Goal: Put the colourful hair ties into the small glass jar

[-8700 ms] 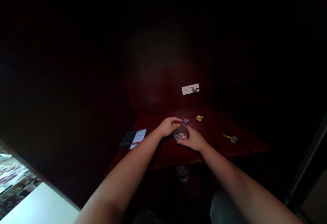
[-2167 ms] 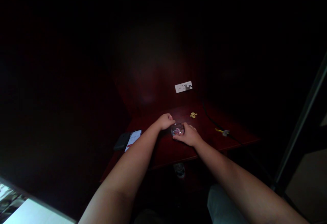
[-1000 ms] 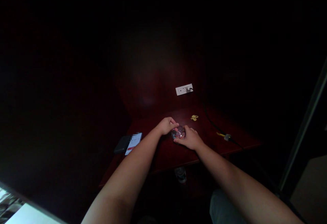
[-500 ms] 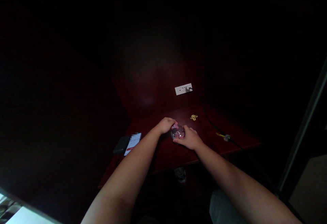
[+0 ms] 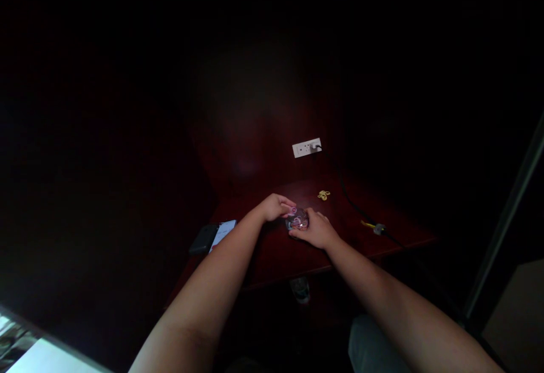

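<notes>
On the dark red table, a small clear container [image 5: 300, 224] holds pink, purple and bluish loops that look like hair ties. My right hand [image 5: 316, 229] is wrapped around its right side, thumb toward me. At the container's far left edge, my left hand [image 5: 276, 207] has its fingers closed in a pinch on a pink hair tie [image 5: 293, 211]. A little pile of yellow hair ties [image 5: 323, 195] lies farther back, to the right of the container. My fingers hide part of the container.
Left of my left forearm lie a phone with a lit screen [image 5: 223, 231] and a black case-like object [image 5: 203, 239]. A white socket panel [image 5: 306, 148] with a plug is on the back wall. A black cable with a connector [image 5: 379, 229] and yellow end crosses the table's right side.
My left fingers have shifted slightly and now pinch a pink hair tie at the container's edge. The right hand keeps its hold on the container. The view has moved a little.
</notes>
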The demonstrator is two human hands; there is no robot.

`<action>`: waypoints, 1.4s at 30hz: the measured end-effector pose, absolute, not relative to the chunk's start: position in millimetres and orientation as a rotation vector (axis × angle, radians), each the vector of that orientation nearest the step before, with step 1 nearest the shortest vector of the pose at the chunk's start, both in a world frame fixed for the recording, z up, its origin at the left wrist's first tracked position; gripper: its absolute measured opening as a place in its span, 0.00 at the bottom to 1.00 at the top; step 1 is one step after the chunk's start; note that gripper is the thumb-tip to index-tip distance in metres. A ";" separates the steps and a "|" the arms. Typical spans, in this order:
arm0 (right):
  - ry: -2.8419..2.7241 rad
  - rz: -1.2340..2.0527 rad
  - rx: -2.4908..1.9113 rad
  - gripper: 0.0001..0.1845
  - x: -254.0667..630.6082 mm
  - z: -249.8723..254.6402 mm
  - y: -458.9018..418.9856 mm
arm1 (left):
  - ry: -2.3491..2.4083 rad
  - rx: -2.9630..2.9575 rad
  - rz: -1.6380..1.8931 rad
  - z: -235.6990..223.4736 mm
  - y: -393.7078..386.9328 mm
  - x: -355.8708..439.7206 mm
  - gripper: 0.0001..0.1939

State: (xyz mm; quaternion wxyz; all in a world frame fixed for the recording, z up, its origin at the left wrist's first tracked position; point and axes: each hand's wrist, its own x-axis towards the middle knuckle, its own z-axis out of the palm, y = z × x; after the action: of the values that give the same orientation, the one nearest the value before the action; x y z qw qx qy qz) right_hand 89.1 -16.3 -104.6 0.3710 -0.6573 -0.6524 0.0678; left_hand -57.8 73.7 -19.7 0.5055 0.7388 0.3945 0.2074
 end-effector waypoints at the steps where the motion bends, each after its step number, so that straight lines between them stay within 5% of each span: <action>1: -1.674 0.176 -1.684 0.37 89.3 -104.9 -16.3 | 0.949 1.782 0.506 -19.7 73.7 -58.1 0.12; 34: -1.682 0.185 -1.698 0.37 89.4 -101.4 -20.4 | 0.876 1.905 0.514 -18.5 73.7 -64.4 0.12; 42: -1.543 0.175 -1.729 0.41 83.3 -105.1 -25.6 | 0.993 1.939 0.772 -35.9 91.1 -70.1 0.11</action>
State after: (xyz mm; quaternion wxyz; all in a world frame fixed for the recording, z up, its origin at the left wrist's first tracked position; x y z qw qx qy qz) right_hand 83.3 -25.6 -105.1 0.3976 -0.6826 -0.6092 0.0691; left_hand -70.1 91.1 -35.9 0.4034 0.7675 0.3933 0.3057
